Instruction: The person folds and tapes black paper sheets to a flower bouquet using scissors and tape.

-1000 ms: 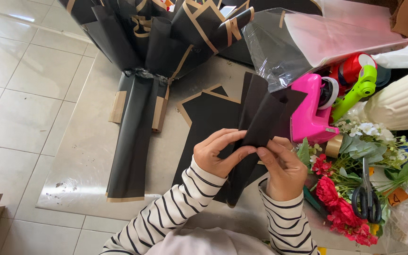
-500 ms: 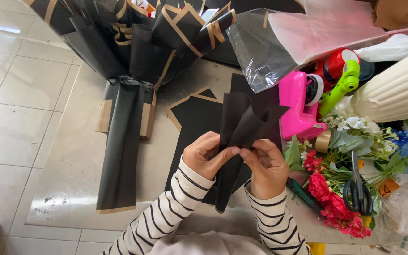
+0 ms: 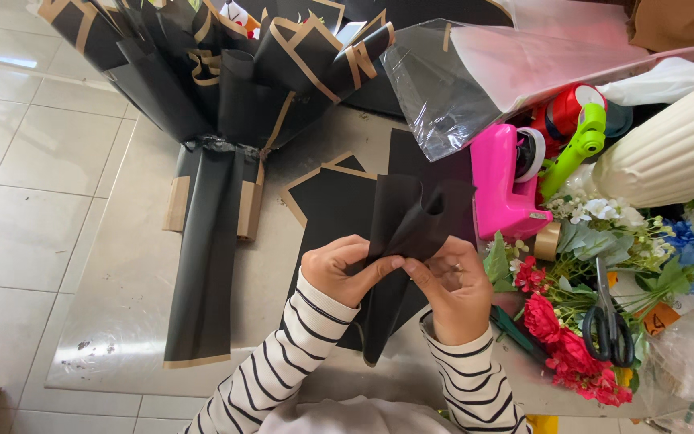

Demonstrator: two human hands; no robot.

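Both hands are pinching one sheet of black wrapping paper [image 3: 411, 233]; the left hand [image 3: 343, 269] is closing thumb and forefinger on a gathered fold at the sheet's middle, and the right hand [image 3: 455, 289] is meeting it from the other side, fingertips together on the same pleat; neither hand is holding anything else. The paper is looking light and thin yet somewhat stiff, holding a cupped flare above the pinch and a narrow tail below; it is likely creasing easily and perhaps slipping a little under the fingers, so the bunched waist seems the sound place to take it. The sheet is hanging just above more flat black sheets [image 3: 331, 201] lying on the clear plastic mat [image 3: 122, 321]; to the left a finished black-and-tan wrap [image 3: 210, 201] is lying on the floor; to the right a pink tape dispenser [image 3: 504, 189], artificial red flowers [image 3: 572, 354], black scissors [image 3: 608, 329] and a ribbed white vase [image 3: 668, 157] are crowding near.
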